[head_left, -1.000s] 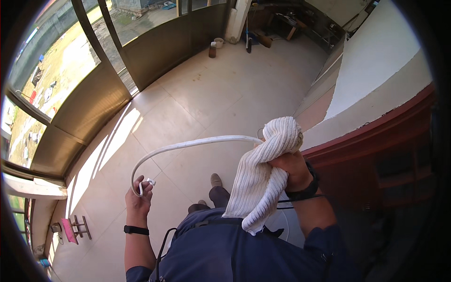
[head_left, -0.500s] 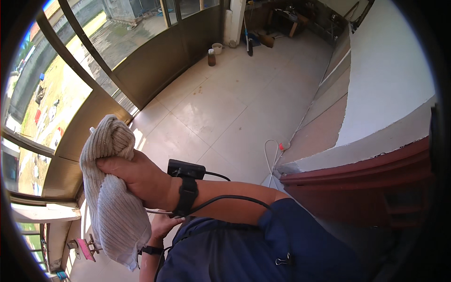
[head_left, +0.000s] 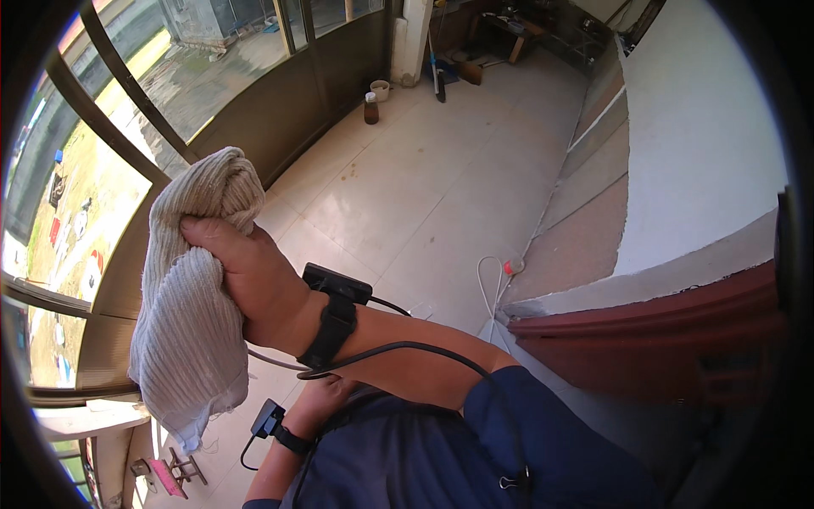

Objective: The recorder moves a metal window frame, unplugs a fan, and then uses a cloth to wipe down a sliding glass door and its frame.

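Observation:
A light grey ribbed knit cloth is bunched in my right hand, which reaches across in front of me to the left. My thumb presses on its folded upper part, and the rest droops below the fist to a frayed lower edge. Lower down, my left hand is close against my dark blue shirt, partly behind the right forearm. Its fingers are hidden. Each wrist has a strap with a small black device, and a black cable runs along the right forearm.
Glazed dark-framed panels line the left side. A dark red wooden piece stands at the right beside a white wall. Farther off on the tiled floor are a brown bottle, a broom and a white cord. A pink-topped stool is lower left.
My right hand has risen a little with the cloth still in its grip. The left forearm and its wrist device now show more fully below it. The view has shifted slightly.

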Tool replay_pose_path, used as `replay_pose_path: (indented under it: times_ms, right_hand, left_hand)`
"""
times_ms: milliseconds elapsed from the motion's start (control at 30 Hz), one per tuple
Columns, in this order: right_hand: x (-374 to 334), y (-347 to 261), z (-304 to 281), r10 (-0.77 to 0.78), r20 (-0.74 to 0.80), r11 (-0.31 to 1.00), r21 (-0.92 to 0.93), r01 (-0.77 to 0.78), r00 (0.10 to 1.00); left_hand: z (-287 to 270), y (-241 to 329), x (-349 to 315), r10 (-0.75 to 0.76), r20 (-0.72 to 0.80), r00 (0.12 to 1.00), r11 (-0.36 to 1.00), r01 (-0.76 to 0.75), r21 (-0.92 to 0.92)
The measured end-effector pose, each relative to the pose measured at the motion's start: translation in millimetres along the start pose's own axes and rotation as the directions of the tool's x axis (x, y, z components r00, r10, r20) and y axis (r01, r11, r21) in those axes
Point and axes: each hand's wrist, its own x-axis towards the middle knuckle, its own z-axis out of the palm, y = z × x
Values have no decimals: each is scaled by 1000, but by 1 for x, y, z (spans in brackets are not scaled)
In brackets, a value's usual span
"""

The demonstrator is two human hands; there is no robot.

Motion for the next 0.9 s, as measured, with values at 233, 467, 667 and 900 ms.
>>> replay_pose_path:
  times_ms: [233,467,667,900]
  right_hand:
    - [46,5,-42,9,-99,984,-178,-27,995]
    - [13,-22,-93,-175,-311,805,-592,-46,934]
    - [-8,51,-154,261,-499,287,-777,-560,826]
    - [0,128,-228,521,-510,135,-743,-656,684]
  left_hand:
    - [-89,-16,9,109,49,993,920,-82,-382]
    - [-174,-19,-12,-67,-331,941,621,-221,-752]
    - [-264,19,-21,18,-470,883,219,-462,-860]
    - [-379,61,-30,279,-563,778,-21,-581,-814]
